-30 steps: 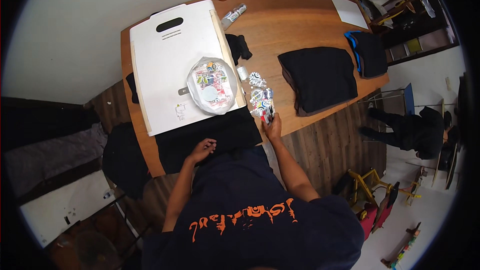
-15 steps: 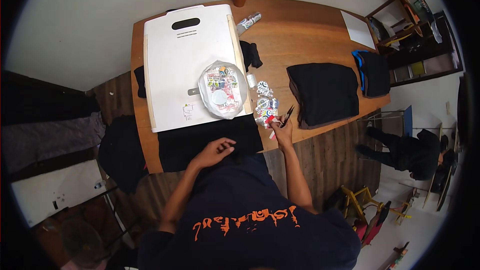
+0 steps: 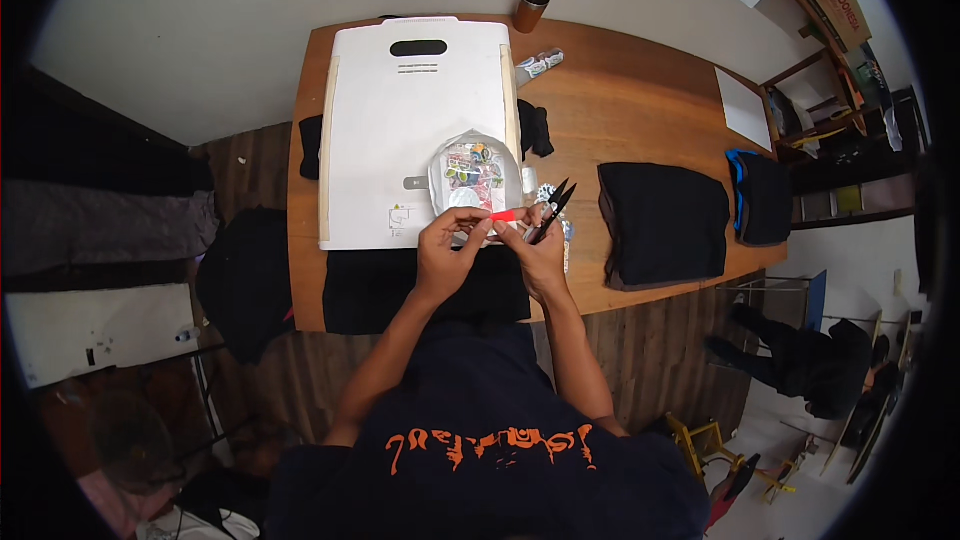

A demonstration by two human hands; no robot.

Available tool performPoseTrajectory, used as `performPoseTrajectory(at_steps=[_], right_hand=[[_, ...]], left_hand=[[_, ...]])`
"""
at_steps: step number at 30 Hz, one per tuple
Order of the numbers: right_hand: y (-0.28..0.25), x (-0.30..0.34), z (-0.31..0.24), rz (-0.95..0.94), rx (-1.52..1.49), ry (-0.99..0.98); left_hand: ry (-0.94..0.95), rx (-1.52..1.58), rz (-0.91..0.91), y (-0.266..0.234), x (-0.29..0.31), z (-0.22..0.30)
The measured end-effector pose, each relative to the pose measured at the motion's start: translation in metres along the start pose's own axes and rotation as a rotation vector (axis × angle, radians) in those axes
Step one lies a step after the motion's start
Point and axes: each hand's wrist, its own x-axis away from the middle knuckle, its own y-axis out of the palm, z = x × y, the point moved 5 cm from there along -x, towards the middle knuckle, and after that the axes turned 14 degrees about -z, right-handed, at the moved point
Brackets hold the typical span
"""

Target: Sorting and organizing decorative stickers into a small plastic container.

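My left hand [image 3: 447, 252] and my right hand [image 3: 541, 258] meet over the near edge of the white panel [image 3: 375, 140]. Between them they pinch a small red-and-white strip [image 3: 503, 216], perhaps a label or sticker. Black thread snips [image 3: 556, 202] are also tucked in my right hand, points upward. Just beyond my fingers, a round whitish tub [image 3: 437, 165] rests on the panel with colourful printed stickers [image 3: 475, 168] inside. Black cloth [image 3: 400, 290] lies under the panel and sticks out at its near edge.
Folded black garments [image 3: 665, 225] lie on the wooden table [image 3: 610, 90] at right, with a smaller black-and-blue pile [image 3: 758, 195] beyond. A brown cup [image 3: 531, 10] stands at the back. Another person [image 3: 820, 360] is far right; someone else's head [image 3: 130, 440] shows lower left.
My right hand has moved left with the red strip and the snips. My left hand has risen to meet it and now pinches the strip too. The view has shifted slightly.
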Motion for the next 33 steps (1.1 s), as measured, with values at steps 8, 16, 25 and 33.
performPoseTrajectory(at_steps=[8,16,25,33], right_hand=[[-0.004,-0.004,-0.002,0.035,-0.151,0.017],[0.0,-0.001,0.009,0.053,0.021,0.007],[-0.024,-0.007,0.012,0.136,0.358,0.0],[-0.058,-0.013,0.046,0.14,0.813,0.054]], left_hand=[[-0.007,-0.045,0.062,-0.018,-0.003,0.01],[-0.04,-0.04,0.042,-0.019,-0.002,0.007],[-0.03,-0.18,0.001,-0.031,0.001,0.001],[0.041,-0.141,0.104,-0.044,0.001,0.017]])
